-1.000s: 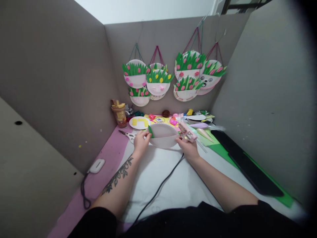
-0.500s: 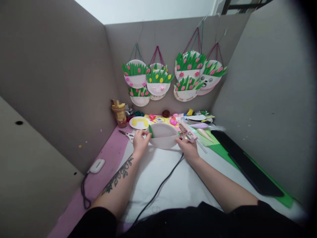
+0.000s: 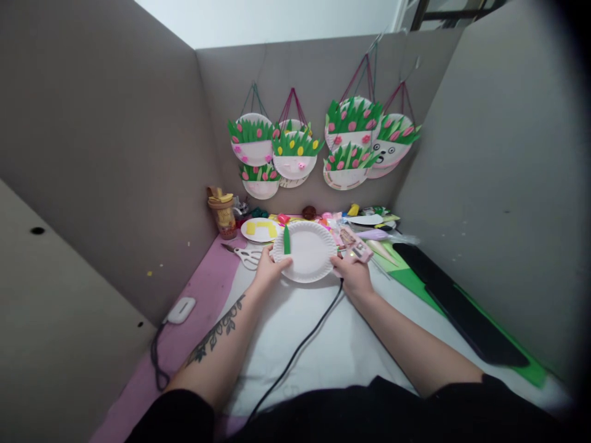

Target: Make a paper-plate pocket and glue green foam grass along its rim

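Grey cubicle [image 3: 318, 71]: white paper plate [image 3: 311, 249] in 2 hands [image 3: 266, 269].

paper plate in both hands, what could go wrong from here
The right hand holds the pink tool as well as the paper plate, so the plate could slip. The green strip might shift if the left hand, its thumb near the strip's lower end, nudges it. The black cord, trailing from the right hand over the white sheet, could snag.
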The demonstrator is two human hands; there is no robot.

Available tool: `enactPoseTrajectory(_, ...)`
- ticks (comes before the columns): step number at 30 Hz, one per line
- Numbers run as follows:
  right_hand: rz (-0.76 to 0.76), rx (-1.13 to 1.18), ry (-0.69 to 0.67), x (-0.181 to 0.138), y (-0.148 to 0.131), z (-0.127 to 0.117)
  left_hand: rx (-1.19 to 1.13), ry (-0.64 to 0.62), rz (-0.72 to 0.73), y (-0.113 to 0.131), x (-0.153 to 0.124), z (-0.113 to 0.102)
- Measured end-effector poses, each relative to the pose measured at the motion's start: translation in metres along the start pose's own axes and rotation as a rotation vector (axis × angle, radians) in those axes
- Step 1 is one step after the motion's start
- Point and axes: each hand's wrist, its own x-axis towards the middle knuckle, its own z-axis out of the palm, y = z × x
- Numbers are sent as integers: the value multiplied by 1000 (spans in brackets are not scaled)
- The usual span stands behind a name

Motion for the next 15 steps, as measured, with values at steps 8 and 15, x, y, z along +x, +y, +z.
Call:
enactPoseTrajectory(8,-26,2,7,2,0,-3,-21,-62,-17,5,-1,-2)
enactPoseTrajectory(15,9,30,107,10,3,-6,375,84,278,14,-7,-1)
